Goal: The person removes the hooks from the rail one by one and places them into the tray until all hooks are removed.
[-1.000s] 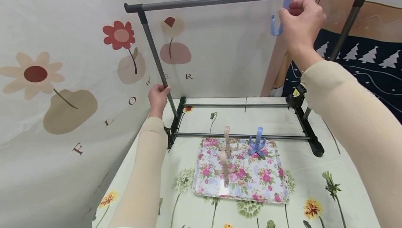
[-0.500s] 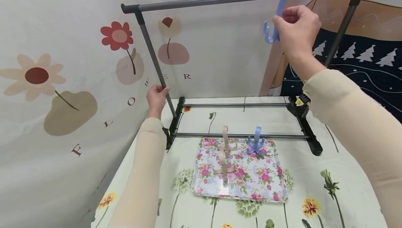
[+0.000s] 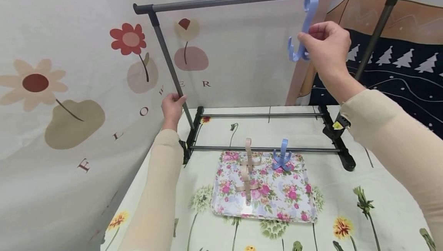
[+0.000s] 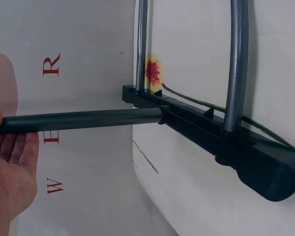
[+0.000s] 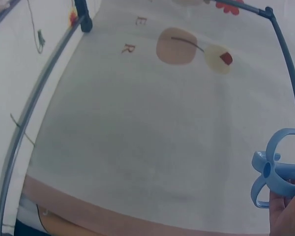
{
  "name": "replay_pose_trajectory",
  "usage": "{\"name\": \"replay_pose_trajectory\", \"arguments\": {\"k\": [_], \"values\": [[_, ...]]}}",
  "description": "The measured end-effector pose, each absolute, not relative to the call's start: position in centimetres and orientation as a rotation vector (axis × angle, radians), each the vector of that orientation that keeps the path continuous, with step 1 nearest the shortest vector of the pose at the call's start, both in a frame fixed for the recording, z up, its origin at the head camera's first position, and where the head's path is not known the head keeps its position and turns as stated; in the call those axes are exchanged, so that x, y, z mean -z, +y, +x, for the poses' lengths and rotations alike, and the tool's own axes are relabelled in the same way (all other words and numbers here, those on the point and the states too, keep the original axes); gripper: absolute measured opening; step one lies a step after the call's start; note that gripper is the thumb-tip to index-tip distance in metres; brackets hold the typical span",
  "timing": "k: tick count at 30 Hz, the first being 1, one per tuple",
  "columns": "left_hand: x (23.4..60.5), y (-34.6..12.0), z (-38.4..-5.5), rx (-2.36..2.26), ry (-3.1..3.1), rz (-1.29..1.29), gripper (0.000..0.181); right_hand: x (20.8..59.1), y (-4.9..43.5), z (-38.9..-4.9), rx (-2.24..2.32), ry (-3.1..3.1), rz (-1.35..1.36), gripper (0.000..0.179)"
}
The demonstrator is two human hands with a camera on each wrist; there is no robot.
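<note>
In the head view my right hand (image 3: 328,45) pinches the stem of a blue multi-prong hook (image 3: 309,16). The hook's curled top overlaps the lower edge of the grey rack's top bar (image 3: 235,0), with its prongs pointing down. Those prongs (image 5: 285,171) fan out above the fingers in the right wrist view. My left hand (image 3: 172,108) grips the rack's left post (image 3: 165,49) low down; the left wrist view has the fingers curled beneath that post (image 4: 88,120). On a floral tray (image 3: 287,203) lie another blue hook (image 3: 283,158) and two beige hooks (image 3: 249,155).
The rack's black left foot (image 3: 194,132) and right foot (image 3: 340,149) stand on a flower-print tablecloth (image 3: 270,130). Two lower rods (image 3: 263,115) join them behind the tray. A printed curtain (image 3: 249,59) hangs at the back and left, and a dark tree-print cloth (image 3: 391,78) at right.
My right hand has moved down and slightly left with the blue hook, whose top has dropped from above the bar to its lower edge. The left hand keeps its grip on the post.
</note>
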State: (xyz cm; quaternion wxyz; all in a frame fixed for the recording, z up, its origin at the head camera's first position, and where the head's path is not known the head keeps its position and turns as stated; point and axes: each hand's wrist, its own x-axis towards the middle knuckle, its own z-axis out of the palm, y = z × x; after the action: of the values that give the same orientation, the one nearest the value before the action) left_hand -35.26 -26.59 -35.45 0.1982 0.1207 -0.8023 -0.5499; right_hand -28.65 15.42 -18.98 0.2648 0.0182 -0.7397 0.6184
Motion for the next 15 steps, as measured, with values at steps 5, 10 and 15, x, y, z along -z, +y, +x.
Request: {"name": "replay_pose_trajectory", "arguments": {"k": [5,10,15], "values": [[35.3,-26.6,-35.1,1.546,-2.246,0.338,0.027,20.3,15.3,-27.7,-1.696,-2.046,0.082,0.026],[35.3,-26.4,-35.1,1.545,-2.239,0.327,0.027,21.8,15.3,-26.7,-1.674,-2.108,0.11,0.027],[35.4,-26.4,-35.1,1.553,-2.23,0.328,0.025,23.2,15.3,-25.8,-1.668,-2.159,0.146,0.026]]}}
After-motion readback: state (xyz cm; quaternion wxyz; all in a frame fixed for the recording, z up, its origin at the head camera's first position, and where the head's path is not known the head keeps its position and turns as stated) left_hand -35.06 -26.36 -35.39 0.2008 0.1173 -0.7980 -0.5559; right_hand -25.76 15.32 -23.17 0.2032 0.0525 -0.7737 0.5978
